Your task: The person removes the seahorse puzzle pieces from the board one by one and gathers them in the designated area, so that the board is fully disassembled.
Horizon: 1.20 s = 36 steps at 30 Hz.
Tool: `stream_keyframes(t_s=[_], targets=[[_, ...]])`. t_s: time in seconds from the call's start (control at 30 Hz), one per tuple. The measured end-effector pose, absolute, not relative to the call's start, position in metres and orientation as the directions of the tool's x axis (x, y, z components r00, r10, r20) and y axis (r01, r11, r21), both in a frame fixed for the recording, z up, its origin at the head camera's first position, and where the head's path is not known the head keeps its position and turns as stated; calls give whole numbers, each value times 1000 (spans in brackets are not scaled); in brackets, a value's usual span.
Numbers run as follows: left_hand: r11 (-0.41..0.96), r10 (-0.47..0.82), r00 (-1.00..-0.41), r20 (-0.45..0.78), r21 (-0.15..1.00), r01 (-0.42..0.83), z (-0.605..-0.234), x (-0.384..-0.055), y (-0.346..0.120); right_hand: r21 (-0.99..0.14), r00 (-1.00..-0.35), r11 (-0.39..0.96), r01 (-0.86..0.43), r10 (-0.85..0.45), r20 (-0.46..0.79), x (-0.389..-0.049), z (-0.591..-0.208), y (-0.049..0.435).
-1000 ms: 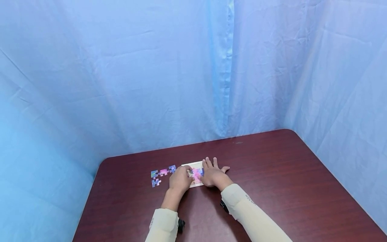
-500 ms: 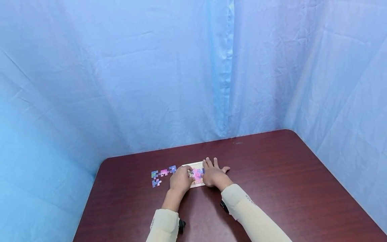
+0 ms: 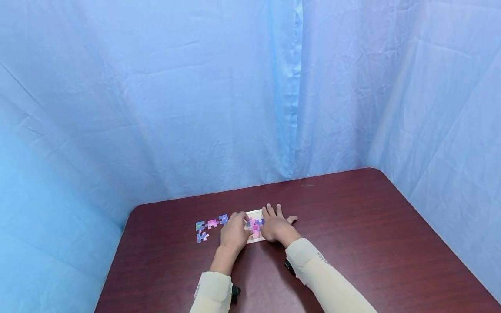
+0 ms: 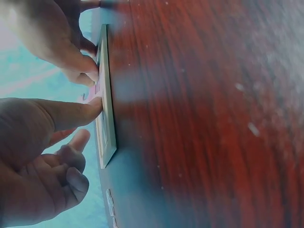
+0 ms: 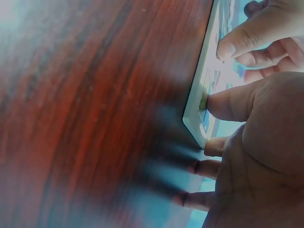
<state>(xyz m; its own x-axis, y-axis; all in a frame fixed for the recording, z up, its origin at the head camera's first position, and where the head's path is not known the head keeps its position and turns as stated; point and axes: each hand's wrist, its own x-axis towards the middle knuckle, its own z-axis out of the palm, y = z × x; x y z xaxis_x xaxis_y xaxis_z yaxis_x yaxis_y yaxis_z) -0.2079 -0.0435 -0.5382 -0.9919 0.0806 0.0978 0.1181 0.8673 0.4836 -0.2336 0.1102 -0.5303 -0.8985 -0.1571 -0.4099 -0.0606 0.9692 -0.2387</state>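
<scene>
A small pale-framed puzzle tray (image 3: 256,214) lies between both hands, with pink and blue puzzle pieces (image 3: 255,225) in its lower half. From the left side, my left hand (image 3: 234,232) reaches over it, thumb and index finger bent about a puzzle piece (image 3: 248,225); the hand covers the tray's left end. In the left wrist view, the left thumb (image 4: 88,111) is down at the near rim, other fingers curled above. My right hand (image 3: 277,226) lies across the tray's right end, fingers spread straight. Its thumb (image 5: 228,104) presses on the pieces near the corner.
Several loose puzzle pieces lie left of the tray, among them a pink one (image 3: 212,223) and a blue one (image 3: 202,237). The dark red table (image 3: 352,243) ends at a blue curtain (image 3: 219,108) behind. Black wrist cameras (image 3: 235,293) sit below the cuffs.
My left hand has shifted slightly to the right, and the pieces showing between the hands have moved a little. The right hand stays nearly still; the loose pieces lie as before.
</scene>
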Motion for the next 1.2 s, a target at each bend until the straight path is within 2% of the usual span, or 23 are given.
stream_keyframes(t_s=[0.4, 1.2], targets=[[840, 83, -986, 144, 522, 147, -532, -206, -43, -244, -899, 968, -57, -156, -409, -234, -529, 109], [806, 13, -983, 185, 580, 120, -530, -197, -58, -245, -901, 968, -59, -157, -404, -234, -531, 109]])
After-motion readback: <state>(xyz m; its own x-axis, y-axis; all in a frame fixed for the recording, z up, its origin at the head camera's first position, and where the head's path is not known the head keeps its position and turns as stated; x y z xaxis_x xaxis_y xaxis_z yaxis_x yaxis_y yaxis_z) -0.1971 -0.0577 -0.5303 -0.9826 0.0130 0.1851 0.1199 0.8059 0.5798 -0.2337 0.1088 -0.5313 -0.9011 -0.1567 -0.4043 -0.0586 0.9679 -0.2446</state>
